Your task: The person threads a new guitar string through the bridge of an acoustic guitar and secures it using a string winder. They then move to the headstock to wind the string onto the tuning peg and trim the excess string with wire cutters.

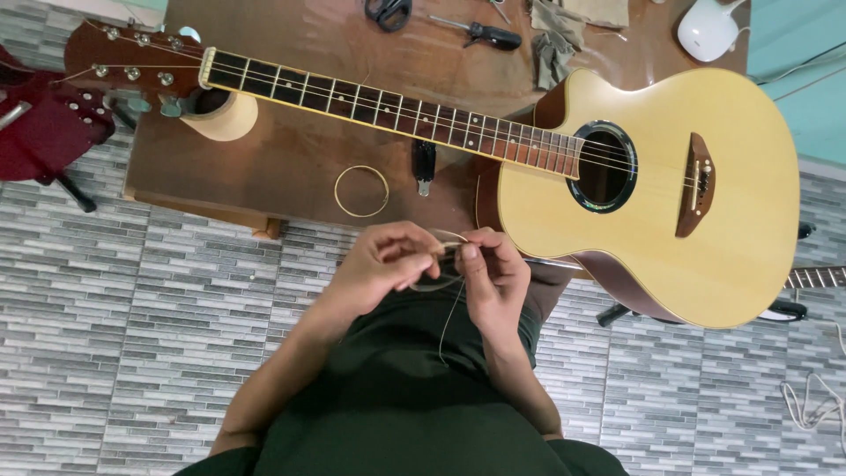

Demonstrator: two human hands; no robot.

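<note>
Two hands meet at the middle of the view, but we start at the far left, where a dark red guitar head pokes in over the grey tiled floor. Next comes the wooden table, with the headstock of an acoustic guitar resting on a roll of tape. A coiled string lies flat on the table below the neck, and a small dark tool lies just beside it. Farther back we see scissors, a screwdriver, a crumpled cloth and a white device.

Our left hand has its fingers pinched together on a loose guitar string, held over our lap just in front of the table edge. Our right hand grips the same string, thumb pressed to fingers, touching the left hand. The string loops between both hands, and one end hangs down over our dark clothing. The pale guitar body fills the right side, overhanging the table.
</note>
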